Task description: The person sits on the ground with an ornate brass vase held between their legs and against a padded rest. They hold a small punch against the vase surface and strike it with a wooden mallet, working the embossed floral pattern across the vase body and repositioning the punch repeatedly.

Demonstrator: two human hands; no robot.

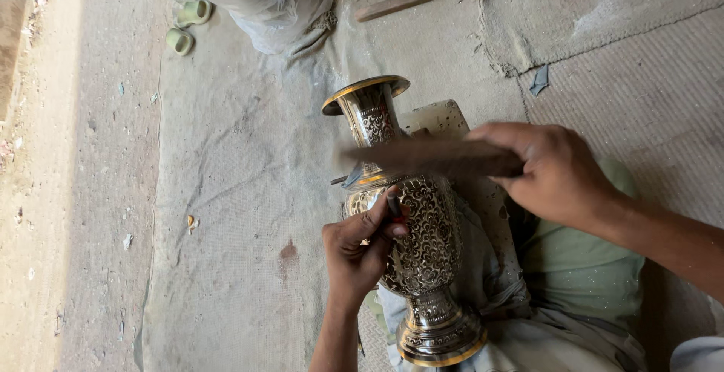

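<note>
Fingers (377, 220) of our left hand (358, 255) are pinched around a short dark metal punch (394, 206), tip set against the shoulder of the tall engraved brass vase with gold-coloured rims (422, 251). Our right hand (554, 172) is clenched on the handle of a dark wooden mallet (437, 157), which shows blurred just above the punch.

Step in hand, as we judge it: chasing the relief pattern, 1 strike at a time. The next move calls for a square blow on the punch head, clear of the left thumb, with the punch held steady.

The vase lies tilted across our lap on pale cloth, flared mouth away from us, foot toward us. Its body carries dense scrolling silver-toned ornament; 2 gold bands show, at mouth and foot.
</note>
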